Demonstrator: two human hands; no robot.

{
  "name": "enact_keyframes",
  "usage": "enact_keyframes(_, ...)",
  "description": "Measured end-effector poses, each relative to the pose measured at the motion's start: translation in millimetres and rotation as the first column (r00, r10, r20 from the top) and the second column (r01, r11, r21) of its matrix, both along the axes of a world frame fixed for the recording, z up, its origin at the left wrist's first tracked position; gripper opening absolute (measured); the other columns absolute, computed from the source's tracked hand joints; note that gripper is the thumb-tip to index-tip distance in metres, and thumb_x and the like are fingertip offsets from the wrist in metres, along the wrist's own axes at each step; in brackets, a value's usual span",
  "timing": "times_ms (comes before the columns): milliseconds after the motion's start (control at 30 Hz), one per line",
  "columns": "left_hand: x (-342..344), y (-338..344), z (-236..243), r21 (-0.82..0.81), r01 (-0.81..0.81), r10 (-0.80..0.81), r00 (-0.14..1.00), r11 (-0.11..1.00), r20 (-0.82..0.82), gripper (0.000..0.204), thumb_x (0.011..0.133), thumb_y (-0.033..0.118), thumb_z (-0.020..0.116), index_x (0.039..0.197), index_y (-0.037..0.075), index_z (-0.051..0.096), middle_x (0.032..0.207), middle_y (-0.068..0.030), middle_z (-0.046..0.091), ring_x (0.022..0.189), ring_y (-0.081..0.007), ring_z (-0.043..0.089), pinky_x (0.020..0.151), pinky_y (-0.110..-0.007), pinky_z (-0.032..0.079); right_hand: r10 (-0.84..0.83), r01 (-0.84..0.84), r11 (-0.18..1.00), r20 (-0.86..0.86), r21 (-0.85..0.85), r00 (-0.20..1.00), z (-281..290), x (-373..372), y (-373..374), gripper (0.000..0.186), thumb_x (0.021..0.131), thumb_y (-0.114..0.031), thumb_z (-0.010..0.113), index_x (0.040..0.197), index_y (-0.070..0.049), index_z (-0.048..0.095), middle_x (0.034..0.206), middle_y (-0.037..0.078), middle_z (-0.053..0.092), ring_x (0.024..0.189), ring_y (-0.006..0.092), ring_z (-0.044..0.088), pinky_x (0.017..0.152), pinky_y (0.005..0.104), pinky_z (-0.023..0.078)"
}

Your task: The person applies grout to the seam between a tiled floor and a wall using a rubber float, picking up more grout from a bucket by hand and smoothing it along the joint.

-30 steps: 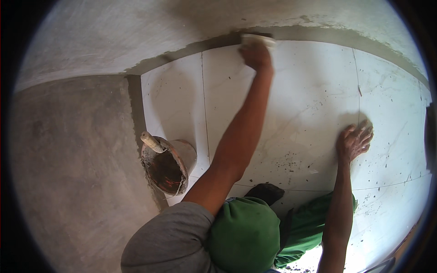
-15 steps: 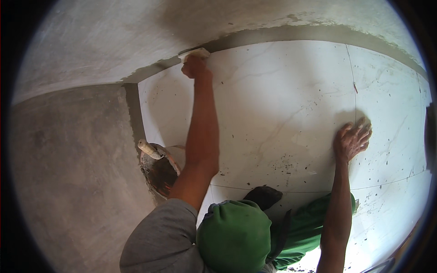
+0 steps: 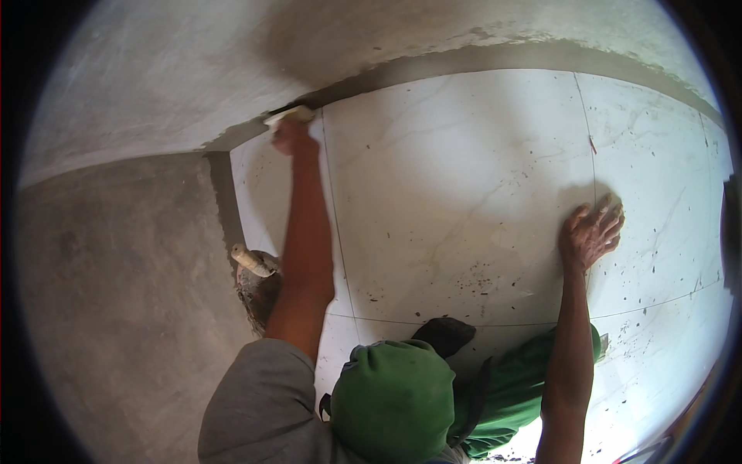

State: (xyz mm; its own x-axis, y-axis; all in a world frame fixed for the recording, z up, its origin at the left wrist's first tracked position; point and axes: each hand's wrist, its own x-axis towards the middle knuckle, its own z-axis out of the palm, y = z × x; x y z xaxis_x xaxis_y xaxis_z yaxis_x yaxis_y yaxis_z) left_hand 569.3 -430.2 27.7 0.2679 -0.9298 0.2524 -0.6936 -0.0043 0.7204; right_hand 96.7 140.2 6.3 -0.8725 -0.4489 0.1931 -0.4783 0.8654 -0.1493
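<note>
My left hand reaches to the base of the far wall, closed round a pale flat pad. The pad's exact kind is not clear. It lies against the dark grey mortar strip between wall and floor, near the left corner. My right hand rests on the white marbled floor tiles with its fingers spread, beside a tile joint. It holds nothing. Left of my left forearm a pale handle leans across a bucket, partly hidden by my arm.
Bare grey cement walls rise on the left and at the far side. Dark crumbs lie scattered over the tiles. Green cloth fills the lower middle, with a dark shoe-like shape beyond it.
My left hand has slid left along the mortar strip with the pad, uncovering a tile joint behind it. My right hand has stayed on the tile, shifting only slightly in the view.
</note>
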Motion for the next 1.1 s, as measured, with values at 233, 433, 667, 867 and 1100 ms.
enact_keyframes(233, -146, 75, -27, 0.184, -0.054, 0.182, 0.570, 0.981, -0.801, 0.030, 0.101, 0.012, 0.061, 0.120, -0.011, 0.066, 0.119, -0.0202, 0.071, 0.094, -0.0303, 0.077, 0.067, -0.037, 0.068, -0.030, 0.035, 0.996, -0.063, 0.083, 0.998, 2, -29, 28, 0.067, 0.111, -0.039, 0.047, 0.172, -0.013, 0.036, 0.176, 0.023, 0.032, 0.163, 0.0443, 0.025, 0.127, 0.0700, 0.021)
enact_keyframes(433, -234, 125, -39, 0.102, -0.066, 0.121, 0.463, 0.993, -0.878, 0.037, 0.101, 0.015, 0.069, 0.124, -0.012, 0.059, 0.125, -0.0227, 0.069, 0.100, -0.0323, 0.077, 0.073, -0.040, 0.071, -0.030, 0.035, 0.996, -0.055, 0.084, 0.998, 4, -26, 25, 0.069, 0.108, -0.030, 0.051, 0.172, -0.012, 0.033, 0.175, 0.023, 0.033, 0.164, 0.0445, 0.023, 0.126, 0.0695, 0.022)
enact_keyframes(667, -319, 145, -73, 0.112, -0.064, 0.087, 0.974, 0.992, -0.210, 0.044, 0.104, 0.024, 0.072, 0.129, -0.008, 0.054, 0.124, -0.0219, 0.070, 0.110, -0.0305, 0.075, 0.087, -0.043, 0.065, -0.010, 0.010, 1.000, -0.016, 0.030, 1.000, 11, -7, 3, 0.070, 0.108, -0.030, 0.051, 0.173, -0.012, 0.032, 0.175, 0.024, 0.033, 0.164, 0.0448, 0.023, 0.125, 0.0697, 0.024)
enact_keyframes(867, -482, 287, -24, 0.313, 0.382, -0.105, 0.762, 0.869, -0.639, 0.052, 0.108, 0.029, 0.072, 0.134, -0.006, 0.044, 0.133, -0.0279, 0.062, 0.122, -0.0363, 0.067, 0.093, -0.044, 0.061, -0.064, 0.067, 0.994, -0.035, 0.081, 0.997, 11, -28, 23, 0.073, 0.106, -0.034, 0.052, 0.173, -0.012, 0.032, 0.175, 0.023, 0.032, 0.164, 0.0435, 0.023, 0.127, 0.0684, 0.021)
enact_keyframes(1100, -333, 209, -74, -0.075, 0.356, -0.334, 0.919, 0.931, 0.208, 0.025, 0.102, 0.017, 0.073, 0.124, 0.004, 0.071, 0.116, -0.0128, 0.076, 0.099, -0.0220, 0.076, 0.084, -0.040, 0.065, -0.063, 0.061, 0.997, 0.051, 0.037, 0.997, 17, -19, 7, 0.072, 0.107, -0.033, 0.055, 0.172, -0.011, 0.035, 0.177, 0.025, 0.029, 0.165, 0.0446, 0.022, 0.128, 0.0678, 0.019)
